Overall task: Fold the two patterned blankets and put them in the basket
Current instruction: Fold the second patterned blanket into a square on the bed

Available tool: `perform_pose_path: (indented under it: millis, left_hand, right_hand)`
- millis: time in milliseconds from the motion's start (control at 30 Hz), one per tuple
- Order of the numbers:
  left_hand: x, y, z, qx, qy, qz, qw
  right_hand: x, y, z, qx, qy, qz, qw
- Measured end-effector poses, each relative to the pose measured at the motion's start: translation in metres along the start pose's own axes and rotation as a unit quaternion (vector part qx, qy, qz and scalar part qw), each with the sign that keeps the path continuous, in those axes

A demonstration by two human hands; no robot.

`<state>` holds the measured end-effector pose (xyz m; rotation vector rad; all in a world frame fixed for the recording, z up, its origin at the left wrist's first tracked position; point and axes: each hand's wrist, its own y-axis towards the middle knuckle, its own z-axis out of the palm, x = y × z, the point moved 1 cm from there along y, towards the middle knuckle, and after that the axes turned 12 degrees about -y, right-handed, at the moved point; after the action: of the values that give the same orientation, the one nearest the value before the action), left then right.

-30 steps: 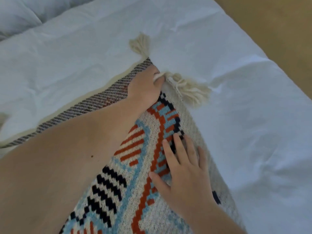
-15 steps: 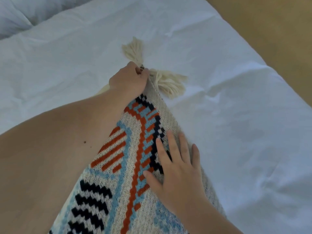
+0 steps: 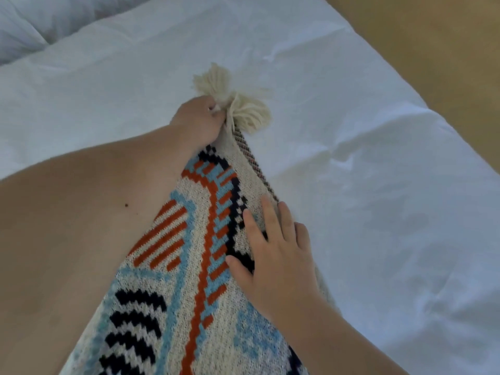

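White bed cover (image 3: 351, 185) open right of blanket (image 3: 189, 266), only soft wrinkles, hand can pass freely. Also open beyond tassels (image 3: 238, 104) toward far edge. Left side: bare sheet past left forearm. Left arm lies across lower-left, blocks approach there. Left hand (image 3: 198, 119) occupies blanket corner, touching tassels. Right hand (image 3: 276, 255) flat on blanket's right edge, blocks that strip. Tan floor (image 3: 433, 50) beyond bed's right edge.

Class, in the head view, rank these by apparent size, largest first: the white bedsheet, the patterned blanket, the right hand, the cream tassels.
1. white bedsheet
2. patterned blanket
3. right hand, enlarged by nearness to the camera
4. cream tassels
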<state>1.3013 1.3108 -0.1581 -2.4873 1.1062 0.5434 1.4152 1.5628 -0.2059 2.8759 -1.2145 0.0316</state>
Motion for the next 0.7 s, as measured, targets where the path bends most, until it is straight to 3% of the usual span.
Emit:
perform_pose_path:
  millis: [100,300,400,600,700]
  left_hand:
    - [0.005,0.002,0.012,0.016,-0.028,-0.007,0.999]
    - [-0.02,0.003,0.004,-0.065,-0.159,0.064,0.983]
    - [-0.027,0.007,0.0,-0.116,-0.13,0.069,0.982]
    - [-0.02,0.004,0.009,-0.107,-0.063,0.052,0.991]
    - [-0.026,0.01,0.005,-0.16,-0.078,0.063,0.982]
  right_hand:
    - [0.0,-0.005,0.003,-0.004,-0.005,-0.003,1.0]
    - [-0.003,-0.011,0.004,-0.018,-0.005,0.007,1.0]
    - [-0.003,-0.01,0.004,-0.008,-0.003,0.011,1.0]
    - [-0.004,-0.013,0.006,-0.01,0.0,0.021,1.0]
    - [-0.007,-0.014,0.005,-0.002,-0.002,0.036,0.999]
